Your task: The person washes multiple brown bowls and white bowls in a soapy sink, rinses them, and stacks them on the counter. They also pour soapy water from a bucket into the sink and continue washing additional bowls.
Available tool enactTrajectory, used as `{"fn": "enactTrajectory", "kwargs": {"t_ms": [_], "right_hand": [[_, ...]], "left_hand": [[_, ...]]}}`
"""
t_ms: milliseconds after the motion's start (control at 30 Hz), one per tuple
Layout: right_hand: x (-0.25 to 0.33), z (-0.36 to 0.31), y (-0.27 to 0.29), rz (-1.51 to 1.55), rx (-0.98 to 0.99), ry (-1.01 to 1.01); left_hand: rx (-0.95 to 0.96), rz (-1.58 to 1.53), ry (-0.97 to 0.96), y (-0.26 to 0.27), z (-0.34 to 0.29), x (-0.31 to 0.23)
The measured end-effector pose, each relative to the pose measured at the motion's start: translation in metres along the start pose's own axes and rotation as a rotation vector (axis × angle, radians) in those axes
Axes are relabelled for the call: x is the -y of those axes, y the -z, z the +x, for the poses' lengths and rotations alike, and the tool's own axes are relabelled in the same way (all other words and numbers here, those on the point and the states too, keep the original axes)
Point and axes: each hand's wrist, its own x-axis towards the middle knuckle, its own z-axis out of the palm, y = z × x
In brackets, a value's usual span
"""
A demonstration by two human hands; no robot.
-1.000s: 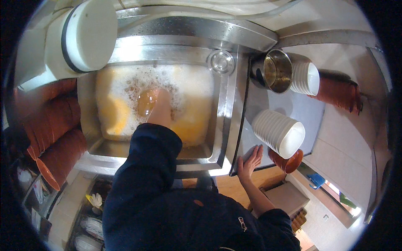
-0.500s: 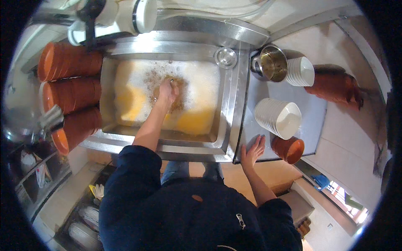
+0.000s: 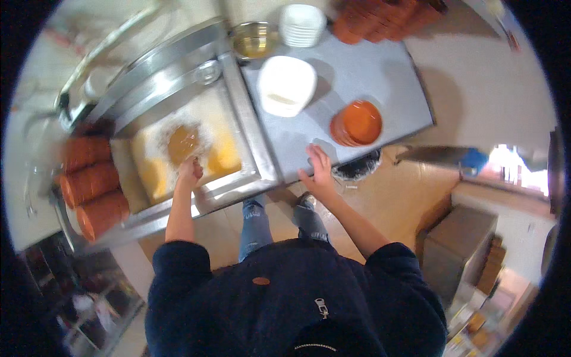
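Note:
My left hand (image 3: 190,171) is over the near part of a steel sink (image 3: 253,149) filled with foamy yellowish water (image 3: 148,140). Its fingers look curled, and whatever they may hold is hidden. Just past it, brownish water (image 3: 182,141) shows through a gap in the foam. My right hand (image 3: 319,169) is open, fingers apart, at the front edge of the grey counter (image 3: 392,95). Beyond it stands a short stack of terracotta-coloured dishes (image 3: 360,122). A stack of white square bowls (image 3: 288,86) sits farther back, beside the sink.
Stacks of terracotta-coloured dishes (image 3: 92,184) line the sink's left side. Along the counter's back are a metal pot (image 3: 254,41), more white bowls (image 3: 302,27) and further terracotta-coloured dishes (image 3: 375,21). A small clear round dish (image 3: 208,72) rests on the sink's far rim corner.
The view has swung rightward, bringing more of the counter and floor in. My left hand has drawn back from the middle of the foam towards me. My right hand remains open by the counter edge.

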Motion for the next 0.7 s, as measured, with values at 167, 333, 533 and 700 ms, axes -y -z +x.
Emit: {"fn": "enactTrajectory", "kwargs": {"t_ms": [167, 333, 533, 700], "right_hand": [[-0.013, -0.088, 0.077, 0.041, -0.014, 0.045], [-0.081, -0.198, 0.122, 0.062, -0.071, -0.26], [-0.146, -0.328, 0.135, -0.012, -0.046, -0.557], [-0.159, -0.419, 0.115, 0.037, -0.022, -0.845]], "left_hand": [[0.425, -0.373, 0.255, -0.07, -0.075, -0.004], [0.813, -0.06, 0.427, -0.234, -0.193, 0.03], [0.923, 0.278, 0.418, -0.42, -0.256, 0.129], [0.842, 0.682, -0.004, -0.517, -0.226, 0.213]]}}
